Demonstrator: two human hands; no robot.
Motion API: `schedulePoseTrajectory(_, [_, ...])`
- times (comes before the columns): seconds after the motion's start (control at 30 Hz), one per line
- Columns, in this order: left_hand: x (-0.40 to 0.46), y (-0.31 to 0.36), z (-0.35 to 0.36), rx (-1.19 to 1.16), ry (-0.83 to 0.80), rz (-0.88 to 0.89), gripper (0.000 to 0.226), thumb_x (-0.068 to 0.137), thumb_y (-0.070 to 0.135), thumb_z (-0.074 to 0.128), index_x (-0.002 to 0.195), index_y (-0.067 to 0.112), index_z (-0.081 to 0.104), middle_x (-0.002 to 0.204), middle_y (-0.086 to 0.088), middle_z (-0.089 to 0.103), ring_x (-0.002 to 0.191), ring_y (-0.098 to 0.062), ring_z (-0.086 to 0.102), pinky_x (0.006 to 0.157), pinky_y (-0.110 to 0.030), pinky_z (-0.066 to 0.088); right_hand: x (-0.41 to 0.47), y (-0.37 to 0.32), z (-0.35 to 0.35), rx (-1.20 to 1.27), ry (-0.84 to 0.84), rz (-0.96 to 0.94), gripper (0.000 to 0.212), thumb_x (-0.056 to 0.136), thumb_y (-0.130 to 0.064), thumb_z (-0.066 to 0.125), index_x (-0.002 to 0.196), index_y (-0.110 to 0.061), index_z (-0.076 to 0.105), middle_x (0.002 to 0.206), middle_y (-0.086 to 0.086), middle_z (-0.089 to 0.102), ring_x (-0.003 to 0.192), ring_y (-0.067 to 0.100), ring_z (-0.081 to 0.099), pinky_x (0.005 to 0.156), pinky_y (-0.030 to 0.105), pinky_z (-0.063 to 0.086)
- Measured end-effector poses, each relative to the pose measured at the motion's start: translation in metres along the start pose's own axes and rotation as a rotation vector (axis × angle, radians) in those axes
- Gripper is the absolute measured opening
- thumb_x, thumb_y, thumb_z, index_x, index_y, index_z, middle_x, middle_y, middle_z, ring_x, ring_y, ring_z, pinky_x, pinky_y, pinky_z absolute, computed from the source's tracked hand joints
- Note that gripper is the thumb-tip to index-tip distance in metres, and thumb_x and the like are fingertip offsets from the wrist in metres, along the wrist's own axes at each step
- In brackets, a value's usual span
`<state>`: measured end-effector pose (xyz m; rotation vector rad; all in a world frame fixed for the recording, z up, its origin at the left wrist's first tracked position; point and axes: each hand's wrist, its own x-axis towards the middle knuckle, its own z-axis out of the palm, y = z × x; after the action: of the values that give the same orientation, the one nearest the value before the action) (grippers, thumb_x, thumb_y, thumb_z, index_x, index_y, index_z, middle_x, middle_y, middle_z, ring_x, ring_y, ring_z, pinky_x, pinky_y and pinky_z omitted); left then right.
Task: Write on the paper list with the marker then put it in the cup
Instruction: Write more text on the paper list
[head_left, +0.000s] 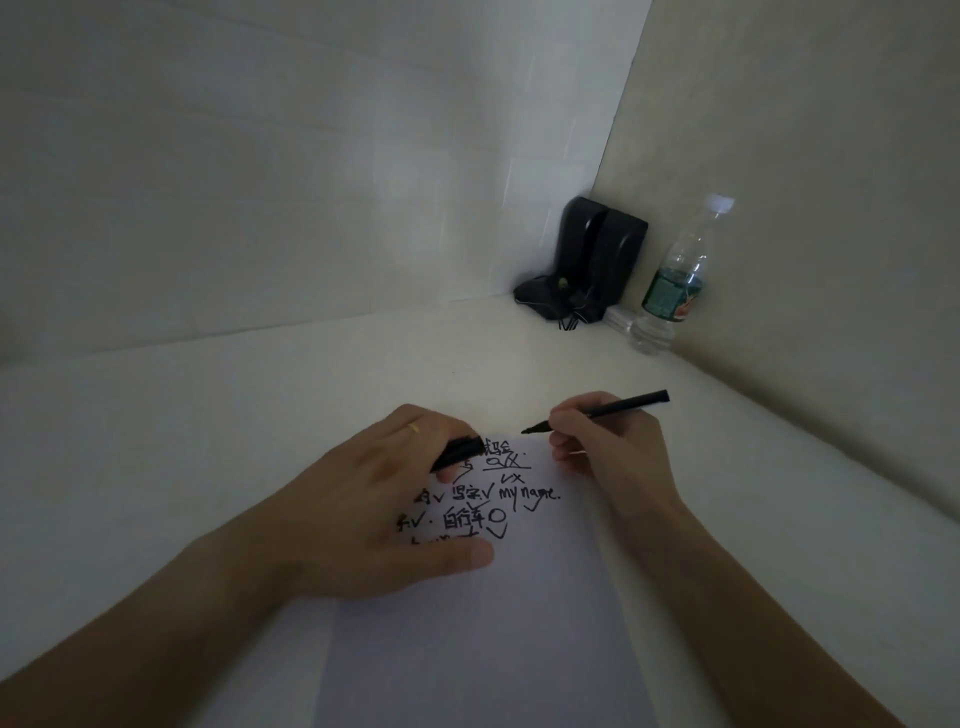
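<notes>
We've got the slim black marker (602, 412) pinched in our right hand (605, 441) grip, tip just off the far edge of the white paper list (467, 597), long axis running toward the bench's right edge. Left hand (384, 499) pins the sheet and holds the black cap (457, 453). No cup visible.

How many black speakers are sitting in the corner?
2. Both stand side by side in the far corner of the desk: the left speaker against the wall, the right speaker beside the water bottle.
</notes>
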<state>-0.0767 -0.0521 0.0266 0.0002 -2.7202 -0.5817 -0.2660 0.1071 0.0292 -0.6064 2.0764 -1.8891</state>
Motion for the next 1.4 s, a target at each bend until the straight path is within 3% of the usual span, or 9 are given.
schedulePoseTrajectory(0.2, [0.001,-0.008,0.01,0.029,-0.08,-0.063,0.084,0.074,0.084,0.058,0.139,0.037,0.036,0.13,0.019,0.042,0.12,0.003,0.045,0.102,-0.025,0.045,0.01,0.008,-0.011,-0.249,0.014,-0.077,0.01,0.08,-0.009,0.072,0.074,-0.014,0.077,0.062,0.007,0.074,0.057,0.015,0.067,0.068,0.039,0.06])
schedulePoseTrajectory(0.63, [0.001,-0.012,0.013,0.03,-0.065,-0.056,0.086,0.071,0.085,0.059,0.138,0.035,0.037,0.127,0.021,0.042,0.123,0.003,0.042,0.103,-0.025,0.044,0.009,0.012,-0.012,-0.315,-0.02,-0.098,0.009,0.073,-0.013,0.072,0.07,-0.019,0.078,0.062,0.001,0.075,0.058,0.009,0.067,0.064,0.033,0.058])
schedulePoseTrajectory(0.83, [0.002,-0.009,0.012,0.025,-0.071,-0.069,0.085,0.072,0.082,0.063,0.137,0.034,0.038,0.127,0.02,0.042,0.123,0.006,0.04,0.103,-0.022,0.042,0.009,0.013,-0.011,-0.29,0.024,-0.088,0.008,0.078,-0.011,0.073,0.073,-0.016,0.078,0.066,0.005,0.078,0.059,0.016,0.071,0.074,0.045,0.065])
schedulePoseTrajectory(1.1, [0.002,-0.008,0.011,0.03,-0.08,-0.078,0.087,0.071,0.084,0.061,0.139,0.036,0.035,0.128,0.023,0.04,0.123,0.005,0.04,0.104,-0.023,0.042,0.007,0.01,-0.01,-0.321,0.036,-0.085,0.008,0.074,-0.017,0.073,0.067,-0.021,0.076,0.062,0.0,0.076,0.058,0.01,0.068,0.069,0.037,0.06])
schedulePoseTrajectory(1.4, [0.002,-0.008,0.011,0.026,-0.079,-0.083,0.088,0.071,0.085,0.061,0.139,0.037,0.035,0.128,0.023,0.04,0.121,0.007,0.039,0.102,-0.02,0.042,0.006,0.01,-0.011,-0.317,0.026,-0.086,0.008,0.076,-0.014,0.073,0.071,-0.018,0.077,0.064,0.001,0.078,0.062,0.013,0.071,0.076,0.044,0.064])
